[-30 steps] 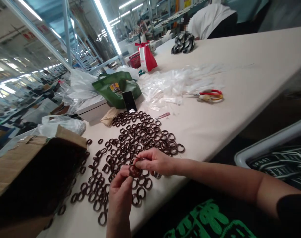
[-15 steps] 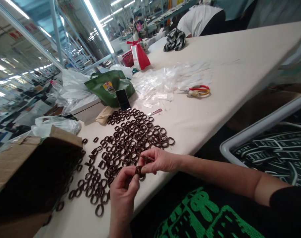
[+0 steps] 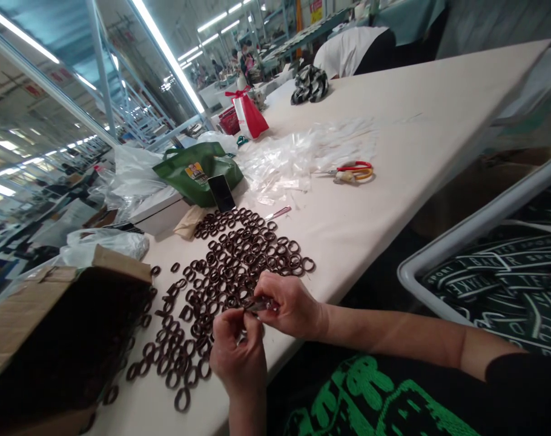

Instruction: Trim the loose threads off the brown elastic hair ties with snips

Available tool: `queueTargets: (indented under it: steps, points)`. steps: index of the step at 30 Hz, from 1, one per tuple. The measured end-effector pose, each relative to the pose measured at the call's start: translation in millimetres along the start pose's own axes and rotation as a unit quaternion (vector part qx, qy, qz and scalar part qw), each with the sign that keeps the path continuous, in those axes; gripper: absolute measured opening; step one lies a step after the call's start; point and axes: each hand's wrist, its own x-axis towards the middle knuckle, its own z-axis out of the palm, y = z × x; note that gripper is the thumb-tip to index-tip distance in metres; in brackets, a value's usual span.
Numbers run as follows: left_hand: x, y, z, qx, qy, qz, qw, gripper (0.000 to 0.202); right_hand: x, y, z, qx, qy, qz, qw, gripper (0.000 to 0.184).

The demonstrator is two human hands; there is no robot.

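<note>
Many dark brown elastic rings [image 3: 239, 254] lie spread over the white table [image 3: 393, 139] in front of me. My left hand [image 3: 237, 354] is closed near the table's front edge, its fingertips pinching something small and dark that I cannot make out. My right hand [image 3: 289, 303] is closed on a small metal tool [image 3: 257, 304], likely snips, whose tip meets my left fingertips. Both hands hover just above the near rings.
An open cardboard box [image 3: 52, 321] full of dark rings stands at the left. Behind the pile lie a black phone [image 3: 221, 192], a green bag [image 3: 196, 169], clear plastic bags [image 3: 298, 154], red-handled scissors [image 3: 355, 171] and a red gift bag [image 3: 248, 115]. A person in white sits far back.
My hands have drawn closer together and slightly toward me. The ring that showed between my fingertips is now hidden behind my left fingers. The view shifted a little.
</note>
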Motion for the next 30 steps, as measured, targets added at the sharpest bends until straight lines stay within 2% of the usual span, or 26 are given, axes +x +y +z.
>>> queueTargets:
  steps: [3, 7, 11, 14, 16, 18, 20, 23, 27, 30]
  points:
    - [-0.8, -2.4, 0.4, 0.018, 0.025, 0.013, 0.999, 0.012, 1.0, 0.8, -3.5, 0.034, -0.019, 0.007, 0.999, 0.012]
    - [0.2, -7.4, -1.8, 0.02, 0.034, -0.018, 0.999, 0.014, 1.5, 1.1, -12.5, 0.054, -0.083, -0.071, 0.993, 0.003]
    - [1.4, -7.6, -1.5, -0.124, 0.028, -0.074, 0.989, 0.016, -0.3, 2.1, -15.2, 0.0, -0.095, -0.102, 0.99, 0.005]
    - [0.3, -5.4, -0.2, -0.237, 0.006, -0.125, 0.963, 0.019, -1.9, 3.5, -13.0, -0.031, -0.105, -0.111, 0.988, 0.008]
    - [-0.9, -5.3, 1.1, -0.29, -0.01, -0.185, 0.939, 0.022, -2.6, 4.0, -11.5, -0.025, -0.112, -0.114, 0.987, 0.01]
    - [-1.7, -6.2, 3.2, -0.366, -0.041, -0.261, 0.892, 0.027, -2.6, 3.7, -11.6, 0.019, -0.119, -0.107, 0.987, 0.011]
    - [-1.5, -6.6, 5.4, -0.445, -0.075, -0.326, 0.83, 0.032, -1.7, 2.8, -14.0, 0.086, -0.127, -0.086, 0.984, 0.015]
    - [-0.1, -4.6, 7.1, -0.533, -0.12, -0.374, 0.75, 0.034, 0.8, 2.4, -22.0, 0.142, -0.134, -0.026, 0.98, 0.028]
    - [-0.5, -2.8, 4.9, -0.638, -0.16, -0.419, 0.626, 0.035, 1.9, 7.1, -33.5, 0.122, -0.169, 0.049, 0.977, 0.043]
    - [-3.7, -6.2, 2.8, -0.687, -0.183, -0.46, 0.532, 0.022, -0.8, 12.9, -36.1, 0.076, -0.189, 0.055, 0.977, 0.042]
